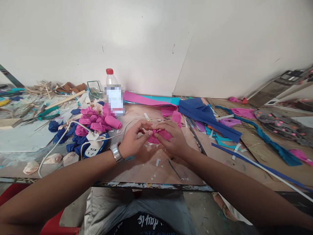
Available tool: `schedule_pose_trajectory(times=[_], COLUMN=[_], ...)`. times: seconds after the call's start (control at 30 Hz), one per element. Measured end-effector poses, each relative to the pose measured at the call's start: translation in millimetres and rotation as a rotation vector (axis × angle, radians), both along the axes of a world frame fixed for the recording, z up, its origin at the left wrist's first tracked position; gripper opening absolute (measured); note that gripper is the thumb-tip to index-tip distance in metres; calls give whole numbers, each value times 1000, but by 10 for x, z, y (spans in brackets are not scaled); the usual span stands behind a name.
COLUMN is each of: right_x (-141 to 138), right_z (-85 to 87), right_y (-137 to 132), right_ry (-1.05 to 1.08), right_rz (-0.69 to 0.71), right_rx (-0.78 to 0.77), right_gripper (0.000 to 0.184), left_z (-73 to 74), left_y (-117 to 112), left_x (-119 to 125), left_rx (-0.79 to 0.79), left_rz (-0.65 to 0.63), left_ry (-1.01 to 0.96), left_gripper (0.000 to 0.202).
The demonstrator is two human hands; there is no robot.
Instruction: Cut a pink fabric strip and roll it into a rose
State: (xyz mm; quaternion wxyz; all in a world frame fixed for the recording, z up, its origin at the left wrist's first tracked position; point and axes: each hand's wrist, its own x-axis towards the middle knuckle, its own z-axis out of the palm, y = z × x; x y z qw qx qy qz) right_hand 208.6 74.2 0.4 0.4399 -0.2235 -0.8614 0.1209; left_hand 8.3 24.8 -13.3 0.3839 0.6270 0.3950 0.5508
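A piece of bright pink crepe paper [153, 140] is between my hands, just above the middle of the table. My left hand [133, 138], with a metal watch on the wrist, pinches its left end between thumb and fingers. Curled over the paper from the other side is my right hand [175, 134], thumb and fingers closed on it. The fingers partly cover the paper, so its full shape is hidden. Behind the hands runs a long pink crepe strip [149, 99]. Rolled pink crepe flowers [99, 122] lie to the left.
A power strip [94, 150] with a white cable sits left of my hands, near dark blue paper flowers [73, 140]. A red-capped bottle [111, 80] stands behind. Green-handled pliers [49, 112] lie far left. On the right are blue crepe strips [210, 119] and a white stick [266, 170].
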Motion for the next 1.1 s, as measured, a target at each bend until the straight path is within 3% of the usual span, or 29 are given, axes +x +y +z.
schedule_pose_trajectory(times=[0.13, 0.4, 0.7, 1.1], right_x=[10, 20, 24, 16], right_z=[14, 8, -13, 29], right_y=[-1, -9, 8, -22], right_ry=[35, 82, 114, 64], right_rz=[-89, -126, -165, -123], right_rx=[-13, -41, -78, -46], right_gripper=[11, 8, 8, 9], left_z=[16, 41, 12, 82], left_y=[26, 60, 91, 58], left_x=[0, -10, -14, 3], left_rx=[-83, -330, -313, -304], left_rz=[38, -89, -17, -9], left_ry=[-98, -339, -383, -316], left_gripper=[37, 56, 34, 41])
